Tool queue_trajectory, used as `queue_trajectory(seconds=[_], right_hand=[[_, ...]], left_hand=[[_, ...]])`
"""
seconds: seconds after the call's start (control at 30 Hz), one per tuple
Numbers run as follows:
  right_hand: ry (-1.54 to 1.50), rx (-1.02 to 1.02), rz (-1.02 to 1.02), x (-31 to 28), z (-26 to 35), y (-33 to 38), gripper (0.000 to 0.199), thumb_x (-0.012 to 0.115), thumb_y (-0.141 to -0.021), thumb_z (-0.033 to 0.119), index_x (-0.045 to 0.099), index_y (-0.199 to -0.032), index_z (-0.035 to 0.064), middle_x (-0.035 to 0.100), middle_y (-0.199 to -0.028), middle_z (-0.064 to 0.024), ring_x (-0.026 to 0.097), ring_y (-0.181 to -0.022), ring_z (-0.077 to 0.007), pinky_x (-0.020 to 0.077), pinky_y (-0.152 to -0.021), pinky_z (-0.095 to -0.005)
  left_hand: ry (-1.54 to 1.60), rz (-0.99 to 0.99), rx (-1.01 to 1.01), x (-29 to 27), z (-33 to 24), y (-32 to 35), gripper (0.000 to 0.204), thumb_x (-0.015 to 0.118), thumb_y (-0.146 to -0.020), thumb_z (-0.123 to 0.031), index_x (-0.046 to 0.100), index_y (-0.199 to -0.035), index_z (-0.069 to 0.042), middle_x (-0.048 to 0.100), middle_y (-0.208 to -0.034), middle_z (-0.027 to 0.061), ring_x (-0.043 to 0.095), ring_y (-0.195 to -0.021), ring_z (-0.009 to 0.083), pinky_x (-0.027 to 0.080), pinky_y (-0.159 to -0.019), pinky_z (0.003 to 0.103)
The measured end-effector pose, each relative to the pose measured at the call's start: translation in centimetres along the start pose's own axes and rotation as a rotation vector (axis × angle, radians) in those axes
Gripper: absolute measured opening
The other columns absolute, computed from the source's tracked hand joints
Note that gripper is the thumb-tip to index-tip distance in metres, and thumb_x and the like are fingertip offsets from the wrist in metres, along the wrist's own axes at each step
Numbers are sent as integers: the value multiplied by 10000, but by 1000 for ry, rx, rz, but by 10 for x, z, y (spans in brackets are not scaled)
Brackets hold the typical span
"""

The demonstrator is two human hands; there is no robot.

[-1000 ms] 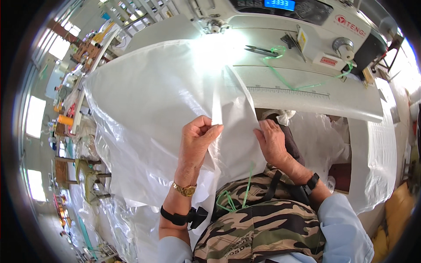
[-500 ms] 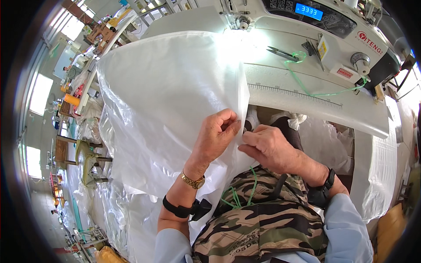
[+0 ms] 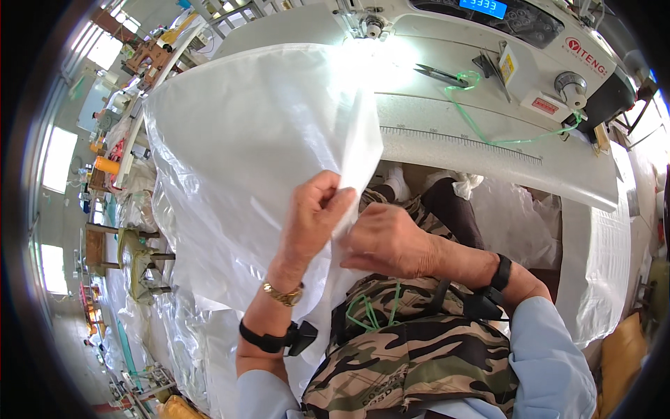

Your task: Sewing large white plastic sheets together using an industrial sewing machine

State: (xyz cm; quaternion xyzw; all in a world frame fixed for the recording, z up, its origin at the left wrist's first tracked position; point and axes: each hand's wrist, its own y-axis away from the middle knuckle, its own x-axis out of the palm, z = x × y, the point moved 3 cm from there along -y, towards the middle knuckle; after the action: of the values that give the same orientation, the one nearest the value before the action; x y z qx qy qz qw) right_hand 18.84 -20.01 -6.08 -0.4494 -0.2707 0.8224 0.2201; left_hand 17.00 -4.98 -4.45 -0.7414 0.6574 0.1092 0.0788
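A large white plastic sheet (image 3: pixel 230 140) spreads over the sewing machine's table and hangs down toward my lap. Its far right part runs up under the brightly lit needle area of the sewing machine (image 3: pixel 488 31). My left hand (image 3: pixel 314 213) is closed on the sheet's right edge, thumb against fingers, where a strip is folded over. Close beside it, a little nearer to me, my right hand (image 3: pixel 387 241) is at the same edge. Its fingers are bent and blurred, so whether they grip the sheet cannot be seen.
Dark tweezers (image 3: pixel 441 75) and a green cord (image 3: pixel 481 133) lie on the machine bed, right of the light. A printed ruler (image 3: pixel 460 140) runs along the table's front edge. Green strands (image 3: pixel 373 312) rest on my camouflage apron (image 3: pixel 419 356). A stool (image 3: pixel 132 258) stands at left.
Both hands have moved left along with the sheet's edge, the right one also a little nearer to me. The edge strip now shows a wider fold. The whole view has shifted slightly.
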Motion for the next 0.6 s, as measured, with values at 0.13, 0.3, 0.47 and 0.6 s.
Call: queue_trajectory(seconds=[0.13,0.3,0.47,0.6], right_hand=[[-488,836,-649,19,-55,19,311,660,-900,141,505,-1134,8,617,-941,-125,615,-796,-218,500,-707,-331],[-585,462,-220,100,-89,-69,435,596,-896,204,507,-1278,16,617,-1194,-182,601,-1113,-326,469,-928,-423],[-733,135,65,109,-102,-134,358,587,-886,198,569,-1193,16,624,-1179,-179,609,-1090,-326,492,-877,-436],[-431,188,264,147,-115,-113,321,586,-881,196,593,-1148,17,629,-1167,-178,610,-1086,-326,498,-856,-439]], left_hand=[[-238,-18,61,-38,-42,-8,87,629,-907,-37,613,-840,17,522,-656,-79,391,-594,-4,310,-499,195],[-630,76,133,-65,-105,-28,65,624,-878,-18,606,-840,31,500,-614,-16,378,-559,42,333,-499,234],[-1148,291,543,-37,-156,-36,97,608,-823,-20,536,-776,26,569,-637,135,587,-576,265,451,-555,385],[-1291,367,619,-32,-112,-17,62,563,-783,6,508,-776,-20,542,-710,138,599,-673,325,475,-582,411]])
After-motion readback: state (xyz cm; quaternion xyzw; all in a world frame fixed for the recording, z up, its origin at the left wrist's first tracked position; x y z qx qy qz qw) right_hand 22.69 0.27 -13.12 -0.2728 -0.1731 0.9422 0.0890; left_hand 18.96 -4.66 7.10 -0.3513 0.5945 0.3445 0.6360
